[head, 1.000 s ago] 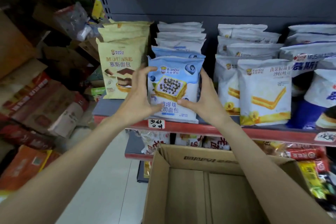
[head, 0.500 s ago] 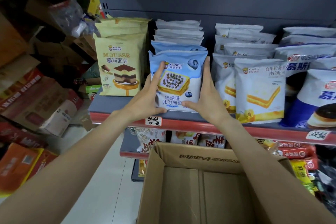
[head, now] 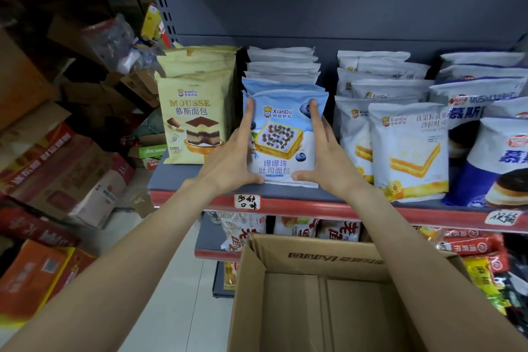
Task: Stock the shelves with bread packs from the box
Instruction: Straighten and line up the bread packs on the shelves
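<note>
A light-blue blueberry toast bread pack point(head: 281, 140) stands upright at the front of its row on the grey shelf point(head: 183, 177) with the red front edge. My left hand point(head: 231, 157) lies flat against the pack's left side, fingers stretched up and thumb under its lower edge. My right hand point(head: 325, 157) mirrors it on the right side. Behind the pack stands a row of several more blue and white packs point(head: 281, 71). The open cardboard box point(head: 317, 257) sits below my arms, and its visible inside holds nothing.
Yellow mousse bread packs point(head: 195, 114) stand left of the blue row, white sandwich toast packs point(head: 405, 148) and dark-blue mousse packs point(head: 497, 157) to the right. A lower shelf point(head: 208, 240) holds more snacks. Stacked cartons point(head: 63, 168) crowd the floor at left.
Both hands have pushed the blue pack back from the shelf's front edge into its row and stood it upright. My fingers have straightened along its sides.
</note>
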### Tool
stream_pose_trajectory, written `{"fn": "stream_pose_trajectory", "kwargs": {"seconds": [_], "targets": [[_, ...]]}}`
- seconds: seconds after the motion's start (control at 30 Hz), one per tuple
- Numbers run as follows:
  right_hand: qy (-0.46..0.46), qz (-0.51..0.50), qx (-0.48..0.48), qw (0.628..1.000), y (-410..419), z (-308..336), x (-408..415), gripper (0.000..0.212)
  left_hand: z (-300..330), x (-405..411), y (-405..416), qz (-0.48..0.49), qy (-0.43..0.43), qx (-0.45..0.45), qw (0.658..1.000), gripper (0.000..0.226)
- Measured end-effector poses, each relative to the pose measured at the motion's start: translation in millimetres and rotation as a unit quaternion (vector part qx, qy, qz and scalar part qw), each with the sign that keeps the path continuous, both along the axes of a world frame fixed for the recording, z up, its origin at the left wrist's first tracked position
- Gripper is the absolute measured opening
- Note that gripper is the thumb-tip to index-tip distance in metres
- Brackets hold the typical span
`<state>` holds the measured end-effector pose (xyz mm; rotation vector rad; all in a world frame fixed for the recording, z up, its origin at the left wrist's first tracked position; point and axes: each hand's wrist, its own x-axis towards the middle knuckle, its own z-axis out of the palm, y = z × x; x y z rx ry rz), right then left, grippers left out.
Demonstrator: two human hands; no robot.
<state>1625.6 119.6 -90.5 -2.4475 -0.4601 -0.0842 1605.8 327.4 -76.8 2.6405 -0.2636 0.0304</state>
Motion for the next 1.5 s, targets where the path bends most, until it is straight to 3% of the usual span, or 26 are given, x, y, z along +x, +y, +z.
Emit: {"fn": "stream_pose_trajectory", "kwargs": {"seconds": [0.07,0.17,0.23,0.33,0.43,0.6,0.77,0.93,1.07,1.17,1.27,1.37,1.5], "targets": [[-0.003,-0.001,-0.006,1.000,1.9,-0.7,-2.8,0.138,0.8,4.1,6.1,0.030,0.021,-0.014,0.999,0.141],[-0.003,-0.008,-0.007,1.000,5.2,0.2,-4.7,0.139,-0.7,10.4,13.3,0.030,0.012,0.050,0.998,0.130],[-0.005,-0.007,-0.007,1.000,6.1,1.3,-6.6,0.138,2.5,8.8,12.6,0.074,-0.027,-0.033,0.996,0.115],[-0.001,-0.020,-0.027,0.999,6.9,2.7,-14.4,0.133,15.2,6.9,14.6,0.097,-0.121,-0.215,0.964,0.075],[0.005,-0.041,-0.046,0.998,10.7,4.6,-20.5,0.129,29.0,24.3,21.1,0.079,-0.197,-0.230,0.950,0.043],[0.001,-0.051,-0.063,0.997,21.3,6.8,-24.1,0.129,49.3,54.2,29.4,0.012,-0.130,-0.215,0.968,0.010],[-0.004,-0.067,-0.086,0.994,26.7,6.4,-21.7,0.129,52.8,68.8,36.0,-0.024,-0.214,-0.044,0.976,0.024],[0.005,-0.069,-0.079,0.995,24.9,6.1,-20.2,0.131,54.9,62.7,48.7,-0.175,-0.237,-0.074,0.953,0.016],[-0.002,-0.065,-0.078,0.995,24.9,4.0,-17.8,0.132,52.9,60.1,43.1,-0.089,-0.231,-0.125,0.961,0.016],[-0.005,-0.064,-0.082,0.995,24.7,4.2,-17.5,0.131,53.5,66.9,32.9,0.000,-0.190,-0.083,0.978,0.022],[-0.008,-0.065,-0.085,0.994,24.7,3.7,-17.4,0.131,47.6,69.4,29.2,0.020,-0.194,-0.088,0.977,0.021],[-0.010,-0.064,-0.089,0.994,24.4,3.0,-19.1,0.129,46.9,60.7,30.0,0.009,-0.253,-0.103,0.962,0.016],[-0.036,-0.064,-0.097,0.993,17.5,5.8,-27.8,0.111,52.7,40.0,17.3,0.021,-0.356,-0.042,0.933,0.020]]}}
